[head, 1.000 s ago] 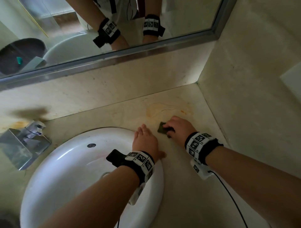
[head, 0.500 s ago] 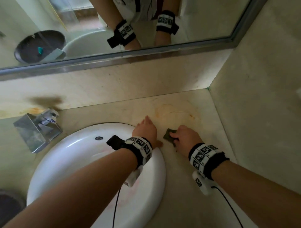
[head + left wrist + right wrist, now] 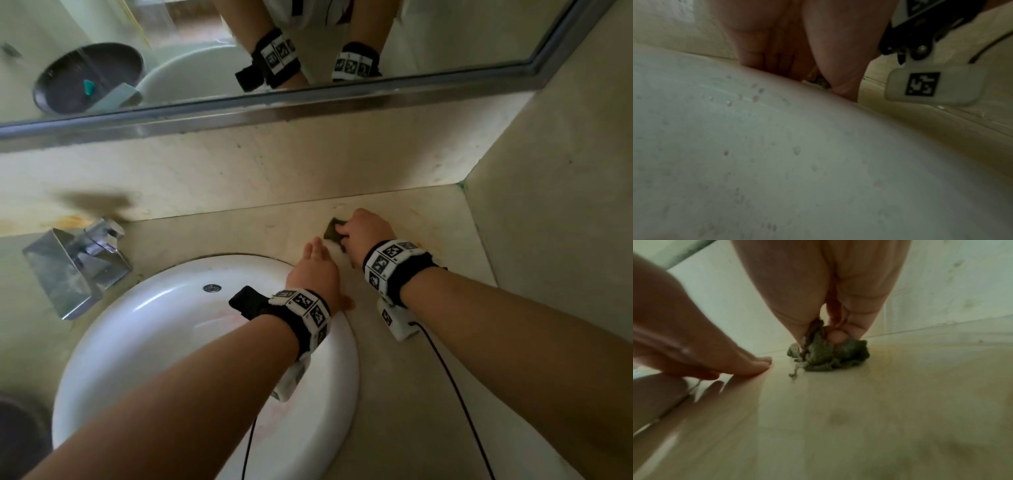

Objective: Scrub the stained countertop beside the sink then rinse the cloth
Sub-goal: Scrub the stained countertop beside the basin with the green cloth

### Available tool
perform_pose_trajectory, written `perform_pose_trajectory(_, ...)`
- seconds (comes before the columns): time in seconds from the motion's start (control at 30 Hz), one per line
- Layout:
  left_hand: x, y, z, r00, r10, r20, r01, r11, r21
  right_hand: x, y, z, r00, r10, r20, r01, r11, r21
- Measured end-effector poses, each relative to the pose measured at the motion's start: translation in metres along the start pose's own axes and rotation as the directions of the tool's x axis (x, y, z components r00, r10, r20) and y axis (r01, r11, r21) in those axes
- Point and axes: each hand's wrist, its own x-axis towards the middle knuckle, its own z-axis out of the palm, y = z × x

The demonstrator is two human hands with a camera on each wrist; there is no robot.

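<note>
My right hand [image 3: 363,231] grips a small dark green cloth [image 3: 332,230] and presses it onto the beige countertop [image 3: 428,394] near the back wall. In the right wrist view the crumpled cloth [image 3: 828,353] sits under my curled fingers, on a yellowish stain [image 3: 900,356]. My left hand [image 3: 313,270] lies flat with straight fingers across the sink's rim and the counter, just left of the cloth. Its fingertips [image 3: 756,365] rest on the counter. The white round sink [image 3: 144,342] lies to the left, and its rim [image 3: 777,146] fills the left wrist view.
A chrome faucet [image 3: 75,263] stands at the back left of the sink. A mirror [image 3: 274,51] runs along the back wall above a low splashback. A side wall [image 3: 565,240] closes the counter on the right. A black cable [image 3: 455,401] trails from my right wrist.
My right hand has pushed the cloth away from me toward the back wall, over the stain. The left hand stays on the sink's rim.
</note>
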Motion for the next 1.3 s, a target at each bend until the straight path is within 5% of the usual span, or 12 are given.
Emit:
perform_pose_trajectory(0.3, -0.002, 0.002, -0.003, 1.0, 0.003, 0.023, -0.004, 0.999, 0.048, -0.006, 0.036, -0.026, 0.971, 0.239, -0.005, -0.239, 0.971, 0.032)
perform_pose_trajectory(0.53, 0.007, 0.004, 0.001, 0.999, 0.023, 0.035, -0.026, 0.995, 0.093, -0.038, -0.009, 0.021, 0.981, 0.194, 0.007, -0.189, 0.949, 0.251)
perform_pose_trajectory(0.87, 0.001, 0.008, -0.007, 0.998, 0.007, 0.056, -0.015, 0.989, 0.149, -0.102, 0.053, 0.055, 0.967, 0.253, -0.025, -0.24, 0.94, 0.241)
perform_pose_trajectory(1.0, 0.002, 0.007, -0.007, 0.998, 0.006, 0.065, -0.016, 0.987, 0.161, -0.092, 0.094, 0.042, 0.844, 0.533, -0.052, -0.45, 0.758, 0.473)
perform_pose_trajectory(1.07, 0.002, 0.006, -0.006, 0.998, 0.006, 0.065, -0.016, 0.989, 0.148, -0.078, 0.109, 0.029, 0.82, 0.572, -0.032, -0.478, 0.714, 0.513)
perform_pose_trajectory(1.2, 0.001, 0.007, -0.006, 0.998, -0.001, 0.067, -0.01, 0.988, 0.155, -0.059, 0.11, -0.007, 0.866, 0.496, -0.058, -0.425, 0.793, 0.437)
perform_pose_trajectory(1.3, 0.002, 0.009, -0.006, 0.997, -0.01, 0.079, -0.004, 0.984, 0.176, -0.05, 0.093, -0.026, 0.862, 0.506, -0.026, -0.434, 0.763, 0.48)
